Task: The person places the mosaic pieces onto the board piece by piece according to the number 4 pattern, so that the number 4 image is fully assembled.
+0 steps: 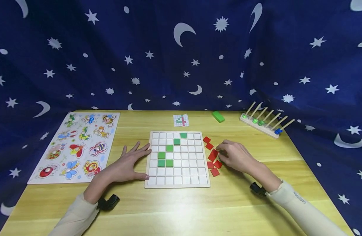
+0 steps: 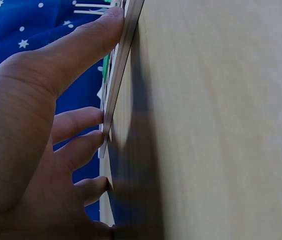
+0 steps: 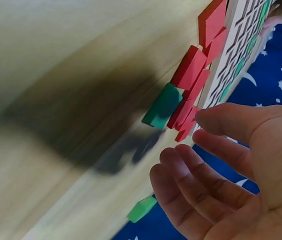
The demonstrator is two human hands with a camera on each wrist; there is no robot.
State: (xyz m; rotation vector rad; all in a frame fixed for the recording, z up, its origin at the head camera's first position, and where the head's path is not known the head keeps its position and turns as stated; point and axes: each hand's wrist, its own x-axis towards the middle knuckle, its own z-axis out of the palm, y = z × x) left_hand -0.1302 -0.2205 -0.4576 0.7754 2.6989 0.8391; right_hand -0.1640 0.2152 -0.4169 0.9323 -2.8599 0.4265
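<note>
A white grid board [image 1: 185, 172] lies flat on the table, with several green tiles [image 1: 169, 148] running diagonally across its squares. My left hand [image 1: 126, 167] is spread at the board's left edge, thumb and fingertips touching the rim. Beside the board's right edge lie several loose red tiles [image 1: 212, 154], some overlapping. Just right of them hovers my right hand [image 1: 235, 155], its fingers loosely bent; the right wrist view shows nothing between thumb and fingers. One loose green tile [image 3: 163, 106] lies against the red ones, mostly hidden by the right hand in the head view.
Behind the board is a small pattern card [image 1: 181, 120], with a green block [image 1: 218, 117] to its right. A wooden peg stand with beads [image 1: 262, 126] stands at the back right. An insect puzzle board [image 1: 105, 149] covers the left side. A starry curtain [image 1: 157, 82] hangs behind.
</note>
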